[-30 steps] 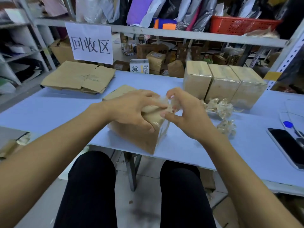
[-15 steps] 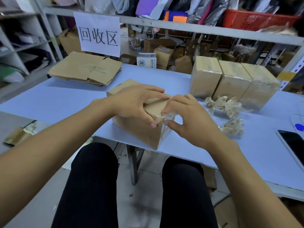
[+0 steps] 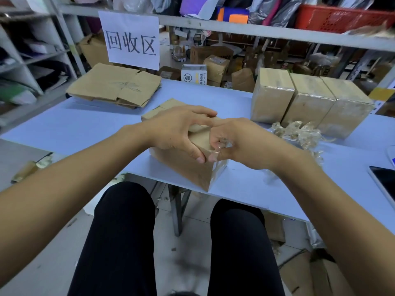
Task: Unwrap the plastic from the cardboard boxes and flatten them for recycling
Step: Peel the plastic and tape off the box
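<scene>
A brown cardboard box (image 3: 188,167) sits at the near edge of the blue table (image 3: 85,124), partly covered in clear plastic wrap (image 3: 220,167). My left hand (image 3: 177,131) grips the box from above, thumb on its near face and fingers over the top. My right hand (image 3: 237,142) pinches a bit of plastic wrap at the box's near top corner. Three plastic-wrapped boxes (image 3: 307,101) stand in a row at the back right. Flattened cardboard (image 3: 115,86) lies at the back left.
Crumpled plastic wrap (image 3: 299,133) is piled right of my hands. A dark phone (image 3: 384,184) lies at the right edge. A paper sign (image 3: 132,39) hangs from the shelf rail behind the table. Shelves with cartons and a red basket (image 3: 342,16) stand beyond.
My right hand has come down from the box's top to its near top corner and pinches plastic there. My left hand has stayed on the box. The camera has tilted slightly.
</scene>
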